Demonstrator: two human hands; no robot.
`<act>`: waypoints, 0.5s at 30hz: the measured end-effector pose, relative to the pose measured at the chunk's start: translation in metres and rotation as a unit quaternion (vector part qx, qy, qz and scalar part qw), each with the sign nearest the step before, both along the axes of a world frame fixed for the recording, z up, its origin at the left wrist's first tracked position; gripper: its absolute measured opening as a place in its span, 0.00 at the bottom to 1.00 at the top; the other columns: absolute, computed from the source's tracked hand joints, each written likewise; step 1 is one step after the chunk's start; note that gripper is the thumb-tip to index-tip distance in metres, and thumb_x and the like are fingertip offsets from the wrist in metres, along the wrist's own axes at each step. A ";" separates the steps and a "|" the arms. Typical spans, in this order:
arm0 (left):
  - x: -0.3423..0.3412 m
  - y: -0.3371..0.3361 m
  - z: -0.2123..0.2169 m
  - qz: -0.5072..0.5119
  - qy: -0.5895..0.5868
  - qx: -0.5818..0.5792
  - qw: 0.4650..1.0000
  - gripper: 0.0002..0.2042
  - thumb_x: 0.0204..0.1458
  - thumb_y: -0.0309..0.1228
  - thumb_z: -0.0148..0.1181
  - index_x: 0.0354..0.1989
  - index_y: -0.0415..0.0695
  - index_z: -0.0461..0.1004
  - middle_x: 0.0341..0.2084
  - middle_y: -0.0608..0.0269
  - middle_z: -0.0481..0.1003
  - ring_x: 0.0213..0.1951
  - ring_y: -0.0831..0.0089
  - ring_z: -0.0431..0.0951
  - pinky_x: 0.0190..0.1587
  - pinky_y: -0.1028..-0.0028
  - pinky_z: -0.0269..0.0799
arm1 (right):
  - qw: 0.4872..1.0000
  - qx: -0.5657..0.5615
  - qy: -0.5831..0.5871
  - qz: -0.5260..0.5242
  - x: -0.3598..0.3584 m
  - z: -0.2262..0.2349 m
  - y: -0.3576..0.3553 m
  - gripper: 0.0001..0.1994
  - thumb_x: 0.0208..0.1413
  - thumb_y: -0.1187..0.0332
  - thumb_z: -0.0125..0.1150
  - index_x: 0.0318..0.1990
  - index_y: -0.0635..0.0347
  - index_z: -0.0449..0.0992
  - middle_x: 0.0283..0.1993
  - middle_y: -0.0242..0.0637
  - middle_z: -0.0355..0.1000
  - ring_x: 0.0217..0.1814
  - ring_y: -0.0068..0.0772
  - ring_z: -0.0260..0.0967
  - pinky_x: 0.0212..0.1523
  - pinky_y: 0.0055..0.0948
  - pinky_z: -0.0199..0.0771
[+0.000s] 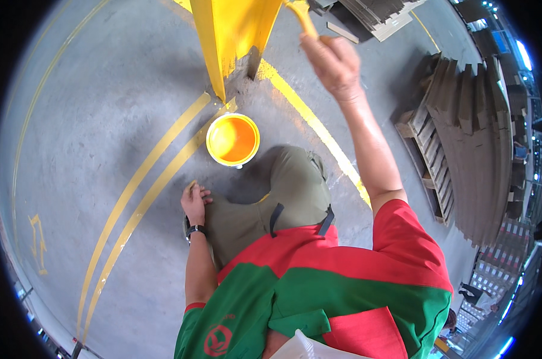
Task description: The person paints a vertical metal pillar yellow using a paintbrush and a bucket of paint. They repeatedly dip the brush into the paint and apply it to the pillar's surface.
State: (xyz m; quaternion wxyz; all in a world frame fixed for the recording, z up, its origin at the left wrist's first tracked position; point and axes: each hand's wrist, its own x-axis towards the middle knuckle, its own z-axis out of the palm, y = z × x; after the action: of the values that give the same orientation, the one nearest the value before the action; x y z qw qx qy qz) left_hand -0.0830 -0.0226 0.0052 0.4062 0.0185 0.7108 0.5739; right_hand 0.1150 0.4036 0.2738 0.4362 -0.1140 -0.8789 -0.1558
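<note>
My right hand (pixel 336 63) is raised at the upper right, its fingers closed around the handle of a yellow-stained paintbrush (pixel 307 23). The brush points up toward a yellow steel column (pixel 235 33), and its head is partly cut off by the picture's top. Below the column's foot, a round bucket (pixel 258 140) with yellow-orange paint inside stands on the floor. My left hand (pixel 194 202) rests beside my bent knee, fingers loosely apart. A small yellowish spot shows at its fingertips; whether it is paint or a small object is unclear.
Yellow painted lines (pixel 157 158) run across the grey floor (pixel 103 119) on both sides of the column. Stacked grey-brown sheets (pixel 471 143) stand by a wooden pallet (pixel 426 161) at the right. More flat panels (pixel 375 18) lie at the top right.
</note>
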 end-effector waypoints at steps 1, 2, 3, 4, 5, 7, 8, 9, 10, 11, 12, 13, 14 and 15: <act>0.000 0.000 0.000 -0.002 0.001 0.002 1.000 0.17 0.67 0.34 0.55 0.58 0.35 0.73 0.40 0.52 0.79 0.34 0.68 0.83 0.28 0.72 0.82 | 0.999 0.013 -0.041 0.012 -0.004 -0.018 -0.006 0.21 0.49 0.71 0.68 0.53 0.50 0.81 0.34 0.29 0.72 0.33 0.30 0.71 0.32 0.30 0.73; 0.000 0.000 -0.001 0.001 0.004 0.002 1.000 0.17 0.67 0.34 0.55 0.58 0.35 0.73 0.40 0.52 0.79 0.34 0.68 0.83 0.28 0.72 0.82 | 0.996 -0.001 -0.093 -0.003 -0.010 -0.039 -0.010 0.21 0.50 0.70 0.65 0.55 0.51 0.79 0.35 0.29 0.71 0.34 0.30 0.71 0.34 0.30 0.74; 0.000 0.000 -0.001 0.003 0.008 0.000 1.000 0.17 0.67 0.34 0.55 0.58 0.35 0.73 0.40 0.51 0.79 0.34 0.67 0.83 0.28 0.72 0.83 | 0.993 -0.015 -0.116 0.001 -0.018 -0.061 -0.015 0.21 0.51 0.69 0.62 0.55 0.51 0.78 0.36 0.29 0.72 0.36 0.31 0.71 0.37 0.31 0.75; 0.001 -0.001 0.000 -0.001 0.010 -0.003 1.000 0.17 0.67 0.33 0.55 0.58 0.35 0.72 0.40 0.51 0.79 0.34 0.67 0.84 0.28 0.72 0.83 | 0.991 -0.036 -0.127 -0.004 -0.025 -0.084 -0.019 0.20 0.52 0.68 0.60 0.55 0.51 0.77 0.36 0.30 0.72 0.37 0.32 0.72 0.40 0.33 0.76; 0.000 0.000 0.001 -0.004 0.015 -0.006 1.000 0.17 0.67 0.33 0.55 0.58 0.35 0.72 0.40 0.51 0.79 0.34 0.67 0.84 0.28 0.72 0.83 | 0.985 -0.054 -0.161 -0.004 -0.030 -0.104 -0.021 0.20 0.52 0.68 0.59 0.55 0.51 0.77 0.37 0.30 0.72 0.39 0.33 0.73 0.42 0.33 0.77; 0.000 0.000 0.003 -0.011 0.020 -0.015 1.000 0.17 0.67 0.33 0.55 0.58 0.34 0.72 0.40 0.50 0.79 0.34 0.67 0.84 0.28 0.71 0.83 | 0.972 -0.100 -0.213 -0.013 -0.034 -0.137 -0.027 0.19 0.52 0.67 0.59 0.54 0.51 0.76 0.38 0.31 0.73 0.41 0.34 0.74 0.45 0.34 0.77; 0.000 0.001 0.004 -0.014 0.020 -0.016 1.000 0.17 0.67 0.33 0.55 0.58 0.34 0.72 0.40 0.50 0.79 0.34 0.67 0.84 0.28 0.71 0.83 | 0.971 -0.108 -0.212 -0.007 -0.034 -0.146 -0.027 0.18 0.52 0.68 0.60 0.52 0.51 0.77 0.38 0.32 0.73 0.41 0.34 0.75 0.44 0.35 0.78; 0.000 0.002 0.004 -0.012 0.017 -0.012 1.000 0.17 0.67 0.33 0.55 0.58 0.34 0.72 0.40 0.50 0.79 0.34 0.66 0.84 0.28 0.71 0.83 | 0.969 -0.120 -0.217 -0.006 -0.035 -0.151 -0.026 0.16 0.53 0.68 0.61 0.51 0.51 0.77 0.37 0.33 0.74 0.40 0.35 0.75 0.43 0.36 0.78; 0.000 0.003 0.005 -0.016 0.020 -0.017 1.000 0.17 0.67 0.33 0.55 0.58 0.34 0.72 0.40 0.50 0.79 0.34 0.66 0.84 0.28 0.71 0.83 | 0.955 -0.149 -0.258 -0.019 -0.034 -0.151 -0.028 0.15 0.53 0.68 0.62 0.49 0.51 0.78 0.36 0.34 0.74 0.39 0.36 0.76 0.42 0.36 0.79; 0.000 0.003 0.005 -0.016 0.020 -0.019 1.000 0.17 0.67 0.33 0.55 0.58 0.34 0.72 0.40 0.50 0.79 0.34 0.66 0.84 0.28 0.71 0.83 | 0.969 -0.174 -0.172 -0.016 -0.032 -0.147 -0.031 0.13 0.55 0.67 0.64 0.49 0.52 0.78 0.36 0.35 0.76 0.38 0.36 0.77 0.40 0.37 0.79; 0.000 0.003 0.005 -0.009 0.015 -0.023 1.000 0.17 0.67 0.33 0.55 0.58 0.34 0.72 0.40 0.50 0.79 0.34 0.66 0.84 0.28 0.71 0.83 | 0.969 -0.212 -0.122 -0.026 -0.029 -0.139 -0.037 0.12 0.56 0.67 0.65 0.48 0.52 0.79 0.35 0.36 0.77 0.37 0.37 0.77 0.39 0.37 0.80; 0.000 0.004 0.005 -0.014 0.022 -0.018 0.999 0.17 0.67 0.33 0.55 0.58 0.34 0.72 0.40 0.51 0.79 0.34 0.66 0.84 0.29 0.71 0.83 | 0.963 -0.256 -0.068 -0.045 -0.027 -0.130 -0.043 0.11 0.58 0.66 0.66 0.47 0.53 0.80 0.35 0.37 0.78 0.36 0.37 0.78 0.37 0.37 0.80; 0.001 0.004 0.005 -0.015 0.024 -0.022 0.999 0.17 0.67 0.33 0.55 0.58 0.33 0.72 0.39 0.51 0.79 0.34 0.66 0.84 0.29 0.71 0.83 | 0.954 -0.300 -0.005 -0.028 -0.026 -0.119 -0.051 0.10 0.59 0.66 0.66 0.47 0.55 0.81 0.34 0.37 0.79 0.34 0.37 0.78 0.36 0.35 0.80; 0.000 0.004 0.005 -0.007 0.010 -0.037 0.999 0.18 0.67 0.33 0.55 0.58 0.33 0.72 0.39 0.51 0.79 0.34 0.66 0.84 0.29 0.71 0.83 | 0.935 -0.349 0.061 -0.022 -0.023 -0.109 -0.063 0.10 0.60 0.66 0.67 0.47 0.56 0.82 0.33 0.38 0.80 0.33 0.37 0.78 0.35 0.34 0.80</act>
State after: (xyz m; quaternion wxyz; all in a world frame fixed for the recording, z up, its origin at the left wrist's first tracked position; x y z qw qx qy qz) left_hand -0.0833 -0.0186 0.0099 0.4040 0.0144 0.7350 0.5443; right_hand 0.0923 0.3405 0.1652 0.4180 -0.2873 -0.8471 0.1587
